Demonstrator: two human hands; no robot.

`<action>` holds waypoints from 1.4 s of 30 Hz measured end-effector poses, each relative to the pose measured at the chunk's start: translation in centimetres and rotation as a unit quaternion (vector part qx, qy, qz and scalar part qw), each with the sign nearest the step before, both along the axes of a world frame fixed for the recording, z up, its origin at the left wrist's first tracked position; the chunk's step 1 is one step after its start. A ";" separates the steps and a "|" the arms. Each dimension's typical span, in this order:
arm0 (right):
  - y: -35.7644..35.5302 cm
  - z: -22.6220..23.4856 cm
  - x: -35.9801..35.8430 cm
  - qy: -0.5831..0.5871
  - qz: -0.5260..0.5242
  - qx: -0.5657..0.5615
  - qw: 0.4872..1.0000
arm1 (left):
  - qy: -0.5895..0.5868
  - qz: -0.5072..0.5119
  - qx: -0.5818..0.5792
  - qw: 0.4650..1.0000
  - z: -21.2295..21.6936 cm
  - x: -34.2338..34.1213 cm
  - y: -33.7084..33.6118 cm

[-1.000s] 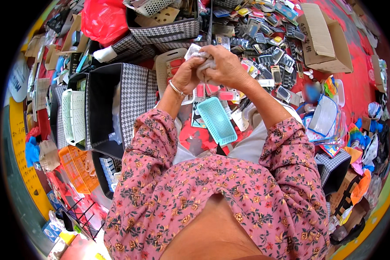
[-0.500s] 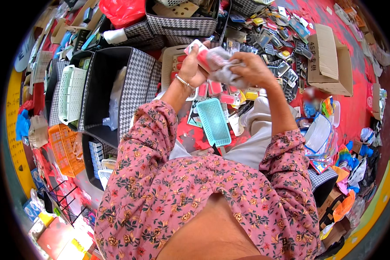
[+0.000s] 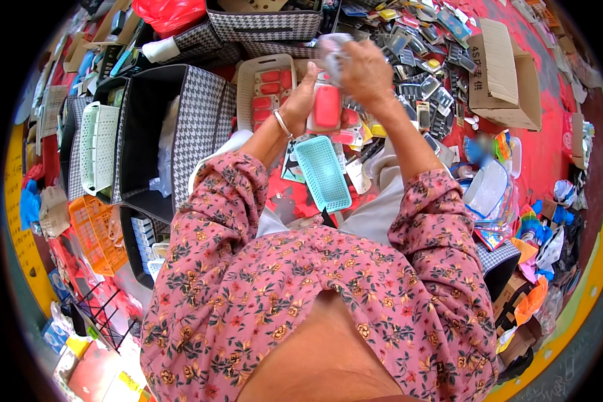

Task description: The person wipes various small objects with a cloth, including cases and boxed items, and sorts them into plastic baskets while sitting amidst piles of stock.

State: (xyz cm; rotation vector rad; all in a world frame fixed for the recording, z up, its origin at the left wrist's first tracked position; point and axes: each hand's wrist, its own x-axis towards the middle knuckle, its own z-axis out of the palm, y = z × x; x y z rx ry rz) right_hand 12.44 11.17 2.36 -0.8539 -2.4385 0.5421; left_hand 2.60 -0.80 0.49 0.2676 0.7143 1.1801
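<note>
My left hand (image 3: pixel 299 107) grips a package (image 3: pixel 326 107) with a red, rounded front and white edges, held upright facing me. My right hand (image 3: pixel 368 72) is closed round a crumpled grey cloth (image 3: pixel 333 55) just above the package's top end. Whether the cloth touches the package I cannot tell. Left of my left hand, a beige basket (image 3: pixel 243 87) holds several similar red packages. Below my hands sits a turquoise perforated basket (image 3: pixel 323 173) between my knees. More red and yellow packages lie partly hidden behind the held one.
A houndstooth storage box (image 3: pixel 204 134) stands open at the left, beside a pale green basket (image 3: pixel 99 147) and an orange crate (image 3: pixel 100 234). Many small blister packs (image 3: pixel 425 74) cover the red floor ahead. An open cardboard box (image 3: pixel 499 80) stands at the right.
The package has turned upright, its red front now facing me. My right hand and cloth have lifted off its face toward the top. The whole view has shifted slightly.
</note>
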 end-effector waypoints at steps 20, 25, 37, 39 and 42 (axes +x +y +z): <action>-3.8 -0.2 1.7 -0.276 0.266 -0.043 0.923 | 0.020 0.371 -0.028 0.928 0.0 -6.4 0.0; 1.6 0.8 1.9 -0.058 0.006 -0.188 0.980 | -0.005 0.285 0.007 0.959 1.8 -5.0 -0.3; -2.1 1.0 0.7 -0.196 0.186 -0.106 0.957 | 0.039 0.447 -0.158 0.880 -0.2 -5.2 0.5; -2.1 1.2 1.1 -0.240 0.145 -0.153 0.948 | 0.009 0.482 -0.108 0.870 -0.1 -6.6 0.3; -2.0 1.2 0.2 -0.028 0.053 -0.494 0.867 | -0.047 0.512 -0.093 0.852 -0.2 -6.5 0.5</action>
